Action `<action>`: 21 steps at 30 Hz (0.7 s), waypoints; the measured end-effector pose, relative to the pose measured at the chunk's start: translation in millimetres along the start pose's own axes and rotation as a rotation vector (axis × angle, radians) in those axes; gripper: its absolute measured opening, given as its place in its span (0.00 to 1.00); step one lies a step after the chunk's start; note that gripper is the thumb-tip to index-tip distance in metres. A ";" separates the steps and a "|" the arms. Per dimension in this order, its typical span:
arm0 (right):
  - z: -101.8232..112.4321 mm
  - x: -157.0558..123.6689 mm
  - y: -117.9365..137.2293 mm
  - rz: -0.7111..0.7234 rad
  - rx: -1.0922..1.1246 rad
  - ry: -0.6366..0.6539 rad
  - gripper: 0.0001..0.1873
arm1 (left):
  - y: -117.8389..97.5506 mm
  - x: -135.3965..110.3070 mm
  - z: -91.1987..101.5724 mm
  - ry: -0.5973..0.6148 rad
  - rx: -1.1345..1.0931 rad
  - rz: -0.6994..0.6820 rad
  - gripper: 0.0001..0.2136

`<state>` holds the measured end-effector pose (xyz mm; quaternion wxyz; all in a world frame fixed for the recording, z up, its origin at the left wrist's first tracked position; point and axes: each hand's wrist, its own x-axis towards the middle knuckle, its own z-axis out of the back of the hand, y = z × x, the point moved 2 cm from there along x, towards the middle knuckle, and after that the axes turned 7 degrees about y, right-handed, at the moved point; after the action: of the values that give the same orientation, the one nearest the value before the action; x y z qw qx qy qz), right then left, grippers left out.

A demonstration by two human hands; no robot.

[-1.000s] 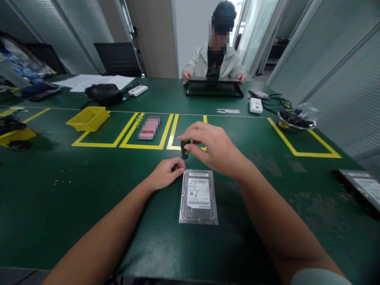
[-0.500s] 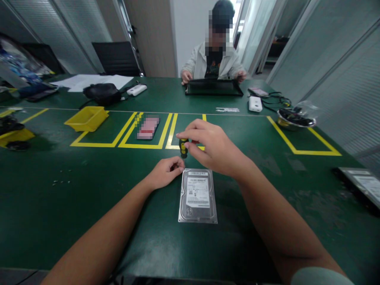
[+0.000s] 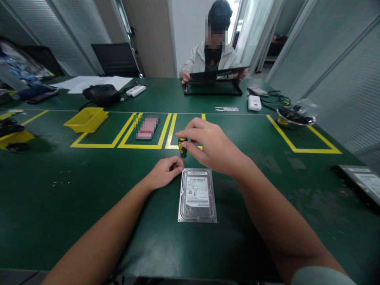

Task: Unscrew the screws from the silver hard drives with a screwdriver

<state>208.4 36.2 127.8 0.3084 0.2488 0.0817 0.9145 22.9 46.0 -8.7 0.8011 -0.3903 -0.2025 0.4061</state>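
A silver hard drive [image 3: 197, 195] lies label-up on the green table [image 3: 89, 190] in front of me. My right hand [image 3: 213, 146] is closed round the black-and-yellow handle of a small screwdriver [image 3: 182, 147], held upright over the drive's far left corner. My left hand [image 3: 164, 172] rests on the table at that same corner, its fingers pinched together against the drive's edge and the screwdriver's tip. Whether anything sits in that pinch is hidden.
Yellow tape boxes [image 3: 145, 132] mark the table beyond the drive. A yellow bin [image 3: 86, 119] stands at the left, a metal bowl [image 3: 293, 118] at the right, another drive [image 3: 360, 183] at the far right edge. Across the table a person lifts a black panel [image 3: 218, 74].
My hands have hardly moved; the right fingers have shifted slightly on the screwdriver handle. The person opposite has raised the black panel off the table.
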 end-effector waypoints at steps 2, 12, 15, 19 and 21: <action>-0.3 -0.4 -0.1 -0.007 -0.001 0.005 0.15 | 0.4 0.0 -0.2 -0.001 0.011 0.002 0.06; -1.4 0.9 2.3 0.023 0.001 0.018 0.17 | 3.5 0.7 -1.5 -0.005 -0.007 -0.007 0.07; -1.2 0.7 2.9 0.024 -0.005 0.026 0.17 | 4.2 0.9 -1.8 -0.007 -0.009 -0.002 0.07; -0.7 -0.1 3.0 0.022 0.028 0.020 0.17 | 4.5 0.8 -1.8 -0.005 -0.020 0.000 0.06; -0.6 -0.2 3.1 0.016 0.048 0.029 0.17 | 4.3 0.8 -1.7 -0.003 -0.019 -0.001 0.06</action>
<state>206.6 33.5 128.1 0.2937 0.2436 0.1058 0.9183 22.3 47.4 -13.1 0.7973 -0.3970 -0.2076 0.4045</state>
